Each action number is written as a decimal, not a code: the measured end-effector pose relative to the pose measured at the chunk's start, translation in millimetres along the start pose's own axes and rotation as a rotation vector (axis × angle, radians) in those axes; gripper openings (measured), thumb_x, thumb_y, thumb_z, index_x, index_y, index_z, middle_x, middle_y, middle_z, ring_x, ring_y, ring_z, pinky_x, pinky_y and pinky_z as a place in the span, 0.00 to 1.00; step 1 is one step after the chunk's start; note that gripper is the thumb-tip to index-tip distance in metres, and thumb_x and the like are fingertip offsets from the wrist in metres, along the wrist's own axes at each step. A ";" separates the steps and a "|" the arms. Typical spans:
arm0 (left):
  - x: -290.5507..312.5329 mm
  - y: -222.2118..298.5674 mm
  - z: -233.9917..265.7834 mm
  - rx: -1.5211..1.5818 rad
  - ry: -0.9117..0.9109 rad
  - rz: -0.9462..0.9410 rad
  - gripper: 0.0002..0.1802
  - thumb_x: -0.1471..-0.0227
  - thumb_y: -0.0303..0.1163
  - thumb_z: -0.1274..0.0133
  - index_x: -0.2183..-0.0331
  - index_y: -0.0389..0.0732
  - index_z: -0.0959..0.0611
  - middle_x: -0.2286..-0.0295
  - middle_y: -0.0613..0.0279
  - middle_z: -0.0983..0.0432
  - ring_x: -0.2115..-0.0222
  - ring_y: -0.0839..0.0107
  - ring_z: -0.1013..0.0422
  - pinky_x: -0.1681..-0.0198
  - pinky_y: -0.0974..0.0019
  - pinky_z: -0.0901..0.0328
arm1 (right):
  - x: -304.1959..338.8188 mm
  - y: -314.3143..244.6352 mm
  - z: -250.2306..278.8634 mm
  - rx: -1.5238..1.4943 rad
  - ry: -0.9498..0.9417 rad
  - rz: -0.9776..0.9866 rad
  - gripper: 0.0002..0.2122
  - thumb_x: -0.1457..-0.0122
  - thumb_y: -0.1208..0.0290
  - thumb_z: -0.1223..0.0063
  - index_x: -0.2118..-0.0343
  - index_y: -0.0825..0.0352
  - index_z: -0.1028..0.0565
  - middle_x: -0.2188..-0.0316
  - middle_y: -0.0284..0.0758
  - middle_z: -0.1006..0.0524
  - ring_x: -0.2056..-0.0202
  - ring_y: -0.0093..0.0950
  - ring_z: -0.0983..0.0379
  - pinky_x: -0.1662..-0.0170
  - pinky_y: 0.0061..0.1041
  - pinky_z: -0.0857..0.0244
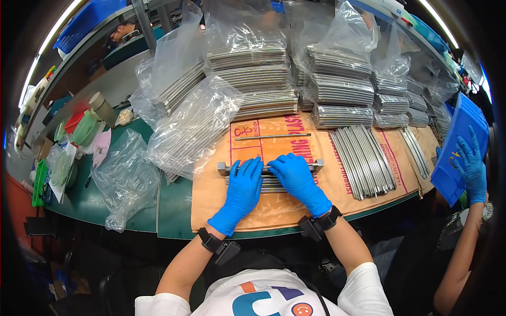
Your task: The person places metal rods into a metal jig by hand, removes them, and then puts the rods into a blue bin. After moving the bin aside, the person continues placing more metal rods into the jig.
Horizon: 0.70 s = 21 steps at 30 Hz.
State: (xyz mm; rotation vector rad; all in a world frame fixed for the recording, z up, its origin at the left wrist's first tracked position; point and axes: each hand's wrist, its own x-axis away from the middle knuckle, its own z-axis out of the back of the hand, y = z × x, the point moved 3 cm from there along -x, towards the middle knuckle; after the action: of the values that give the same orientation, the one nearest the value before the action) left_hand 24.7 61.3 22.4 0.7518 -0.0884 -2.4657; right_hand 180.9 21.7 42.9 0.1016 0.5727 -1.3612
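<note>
Hands flat on a row of metal rods

Bags (126,181) of clear plastic lie empty at the left. Next, the left hand (243,189) and right hand (298,179), both in blue gloves, press open and flat on a small bundle of metal rods (274,183) on the brown paper (274,210), likely to keep them even. Neither hand grips. More loose rods (363,160) lie to the right, bagged stacks (258,84) crowd behind, and another person's gloved hand (470,166) holds a blue tray (456,152)

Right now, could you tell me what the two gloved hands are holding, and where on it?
Left hand and right hand press flat on top of a row of metal rods, near its middle; no closed grip shows.
</note>
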 end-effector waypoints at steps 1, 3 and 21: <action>0.6 -1.1 1.1 0.027 -0.002 0.010 0.23 0.48 0.29 0.49 0.49 0.36 0.28 0.47 0.54 0.34 0.45 0.56 0.40 0.38 0.49 0.53 | -1.4 -1.4 2.4 -0.008 -0.043 0.002 0.07 0.45 0.66 0.46 0.65 0.60 0.21 0.69 0.33 0.25 0.66 0.36 0.30 0.64 0.34 0.36; 1.9 -1.5 1.4 0.034 0.010 0.010 0.22 0.48 0.29 0.48 0.50 0.36 0.27 0.48 0.54 0.33 0.47 0.56 0.39 0.39 0.50 0.51 | -4.5 -0.5 6.9 -0.042 -0.087 0.000 0.07 0.45 0.67 0.46 0.65 0.60 0.21 0.69 0.34 0.24 0.66 0.37 0.29 0.64 0.34 0.35; 3.9 -1.5 8.1 0.102 0.069 0.011 0.23 0.48 0.30 0.47 0.50 0.34 0.27 0.45 0.48 0.39 0.41 0.51 0.45 0.38 0.46 0.53 | -19.3 24.9 19.7 -0.051 0.082 -0.131 0.08 0.47 0.75 0.47 0.64 0.62 0.22 0.72 0.39 0.26 0.67 0.38 0.28 0.66 0.36 0.35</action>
State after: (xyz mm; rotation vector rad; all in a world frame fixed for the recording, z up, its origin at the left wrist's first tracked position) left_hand 16.9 59.7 27.0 0.8767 -0.1934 -2.4369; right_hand 208.9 36.8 62.0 0.0800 0.6917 -1.4734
